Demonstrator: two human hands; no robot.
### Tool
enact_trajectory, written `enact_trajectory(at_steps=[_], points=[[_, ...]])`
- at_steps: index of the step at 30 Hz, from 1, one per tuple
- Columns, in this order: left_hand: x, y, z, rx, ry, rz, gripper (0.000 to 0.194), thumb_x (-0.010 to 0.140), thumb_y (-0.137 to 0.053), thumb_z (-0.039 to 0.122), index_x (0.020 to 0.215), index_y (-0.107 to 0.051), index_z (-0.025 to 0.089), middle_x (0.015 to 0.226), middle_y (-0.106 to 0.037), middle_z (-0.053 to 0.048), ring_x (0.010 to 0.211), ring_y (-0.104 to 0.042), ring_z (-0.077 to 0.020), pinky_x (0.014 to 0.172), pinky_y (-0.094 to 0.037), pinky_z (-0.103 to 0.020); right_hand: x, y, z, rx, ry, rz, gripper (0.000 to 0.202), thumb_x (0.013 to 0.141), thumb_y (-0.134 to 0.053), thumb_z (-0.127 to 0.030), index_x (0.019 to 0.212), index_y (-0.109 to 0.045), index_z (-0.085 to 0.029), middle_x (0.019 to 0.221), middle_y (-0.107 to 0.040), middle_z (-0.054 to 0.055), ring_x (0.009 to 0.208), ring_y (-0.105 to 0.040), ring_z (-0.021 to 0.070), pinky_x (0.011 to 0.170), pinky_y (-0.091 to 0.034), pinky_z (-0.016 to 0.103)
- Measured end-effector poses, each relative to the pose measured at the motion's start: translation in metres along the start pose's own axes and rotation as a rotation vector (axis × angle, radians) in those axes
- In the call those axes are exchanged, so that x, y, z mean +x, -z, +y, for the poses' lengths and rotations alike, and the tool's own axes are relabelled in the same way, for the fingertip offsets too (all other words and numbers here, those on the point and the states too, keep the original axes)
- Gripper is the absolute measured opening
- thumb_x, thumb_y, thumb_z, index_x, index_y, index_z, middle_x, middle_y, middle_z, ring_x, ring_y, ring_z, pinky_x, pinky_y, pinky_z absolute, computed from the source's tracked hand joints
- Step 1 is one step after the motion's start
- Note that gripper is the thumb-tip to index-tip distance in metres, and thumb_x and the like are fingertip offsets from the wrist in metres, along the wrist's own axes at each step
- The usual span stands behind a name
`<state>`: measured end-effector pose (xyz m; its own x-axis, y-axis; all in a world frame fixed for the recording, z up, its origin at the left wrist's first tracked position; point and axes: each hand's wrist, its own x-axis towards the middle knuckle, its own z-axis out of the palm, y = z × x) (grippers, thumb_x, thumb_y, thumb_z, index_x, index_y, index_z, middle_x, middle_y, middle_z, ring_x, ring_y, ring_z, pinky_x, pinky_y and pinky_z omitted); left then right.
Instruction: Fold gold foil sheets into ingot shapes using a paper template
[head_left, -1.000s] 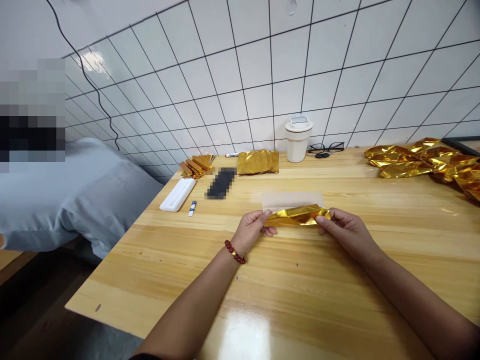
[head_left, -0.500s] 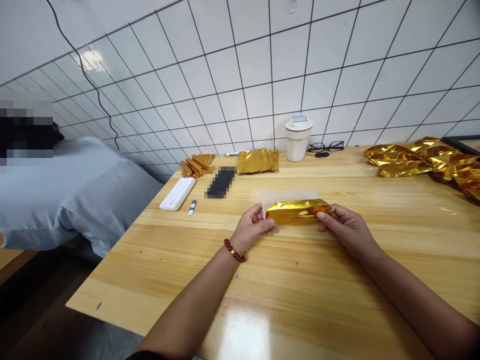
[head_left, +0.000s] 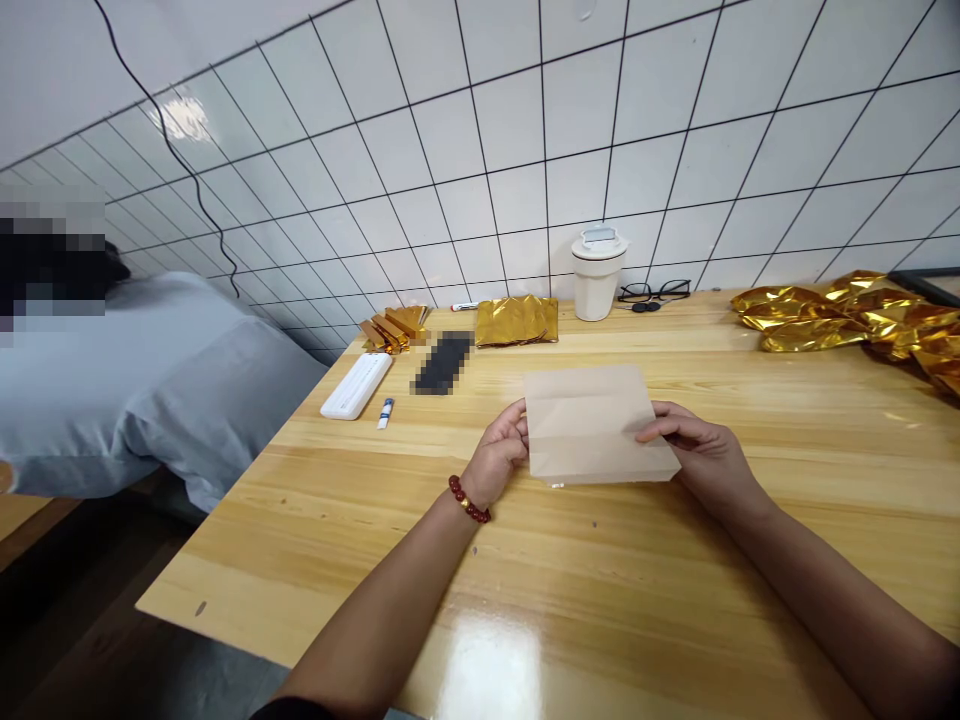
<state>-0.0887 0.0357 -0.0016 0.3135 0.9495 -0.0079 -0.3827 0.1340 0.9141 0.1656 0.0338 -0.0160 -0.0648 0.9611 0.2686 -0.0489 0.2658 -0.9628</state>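
A sheet of gold foil paper (head_left: 589, 425), its pale beige back facing me, is held just over the wooden table. It is opened out, with faint crease lines across it and slanted lower corners. At its left edge, my left hand (head_left: 498, 455) is closed on the sheet with the fingers curled, partly behind the paper. My right hand (head_left: 709, 460) pinches the right side, thumb on the pale face and the other fingers partly hidden. A dark red bead bracelet (head_left: 466, 500) circles my left wrist.
Folded gold strips (head_left: 394, 328), a stack of gold foil sheets (head_left: 517, 321), a blurred dark phone-like object (head_left: 442, 363), a white flat case (head_left: 357, 386) and a small tube (head_left: 385, 413) lie behind. A white cup (head_left: 598, 275), glasses (head_left: 652, 293) and crumpled gold foil (head_left: 847, 315) line the wall. A person (head_left: 150, 390) leans at left.
The folded gold flap has been opened toward me, so the pale back now shows instead of shiny gold. Both hands stay at the sheet's sides; my left thumb has come off its front.
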Motion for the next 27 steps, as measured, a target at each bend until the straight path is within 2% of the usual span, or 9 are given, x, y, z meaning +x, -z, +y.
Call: enact_trajectory(at_steps=[3, 8, 13, 18, 23, 27], points=[[-0.001, 0.0, -0.001, -0.001, 0.024, 0.03, 0.049, 0.073, -0.07, 0.033, 0.118, -0.061, 0.016, 0.099, -0.072, -0.008, 0.076, -0.068, -0.016, 0.065, -0.05, -0.023, 0.0, 0.0, -0.001, -0.016, 0.047, -0.009, 0.011, 0.07, -0.08, -0.038, 0.068, -0.076, -0.028, 0.102, -0.068, 0.005, 0.091, -0.064, 0.0205, 0.072, -0.055, 0.03], [-0.002, -0.005, -0.003, 0.098, 0.017, 0.008, 0.065, 0.056, -0.087, 0.021, 0.115, -0.06, 0.016, 0.101, -0.073, -0.009, 0.089, -0.069, -0.0204, 0.08, -0.052, -0.031, -0.001, -0.002, 0.001, -0.05, 0.097, -0.064, 0.011, 0.071, -0.08, -0.039, 0.076, -0.078, -0.029, 0.107, -0.066, 0.006, 0.097, -0.064, 0.0233, 0.079, -0.055, 0.034], [-0.002, -0.005, -0.002, 0.111, -0.012, 0.047, 0.061, 0.058, -0.086, 0.02, 0.113, -0.061, 0.016, 0.101, -0.074, -0.01, 0.089, -0.07, -0.0199, 0.079, -0.053, -0.03, -0.002, -0.005, -0.001, -0.064, 0.118, -0.161, 0.019, 0.07, -0.081, -0.041, 0.086, -0.079, -0.03, 0.113, -0.065, 0.008, 0.106, -0.063, 0.0254, 0.087, -0.055, 0.036], [-0.005, -0.006, 0.004, 0.111, -0.025, 0.079, 0.057, 0.057, -0.087, 0.019, 0.109, -0.065, 0.016, 0.106, -0.073, -0.009, 0.091, -0.069, -0.0202, 0.082, -0.053, -0.031, -0.004, -0.005, -0.004, 0.002, 0.102, -0.23, 0.013, 0.075, -0.077, -0.04, 0.084, -0.079, -0.032, 0.112, -0.067, 0.007, 0.1, -0.066, 0.0238, 0.083, -0.057, 0.036], [-0.01, -0.01, 0.002, 0.138, 0.082, -0.047, 0.05, 0.062, -0.084, 0.026, 0.108, -0.069, 0.014, 0.111, -0.072, -0.012, 0.097, -0.068, -0.0234, 0.087, -0.053, -0.036, -0.008, -0.007, -0.008, 0.088, 0.071, -0.28, 0.011, 0.077, -0.076, -0.038, 0.084, -0.079, -0.032, 0.11, -0.069, 0.007, 0.097, -0.068, 0.024, 0.074, -0.058, 0.034], [-0.011, -0.012, -0.002, 0.176, 0.031, 0.014, 0.053, 0.061, -0.085, 0.025, 0.11, -0.069, 0.015, 0.113, -0.071, -0.011, 0.1, -0.067, -0.0239, 0.091, -0.051, -0.037, -0.009, -0.01, -0.009, 0.105, 0.073, -0.33, 0.015, 0.076, -0.077, -0.035, 0.092, -0.078, -0.034, 0.117, -0.068, 0.006, 0.104, -0.066, 0.0242, 0.08, -0.057, 0.034]])
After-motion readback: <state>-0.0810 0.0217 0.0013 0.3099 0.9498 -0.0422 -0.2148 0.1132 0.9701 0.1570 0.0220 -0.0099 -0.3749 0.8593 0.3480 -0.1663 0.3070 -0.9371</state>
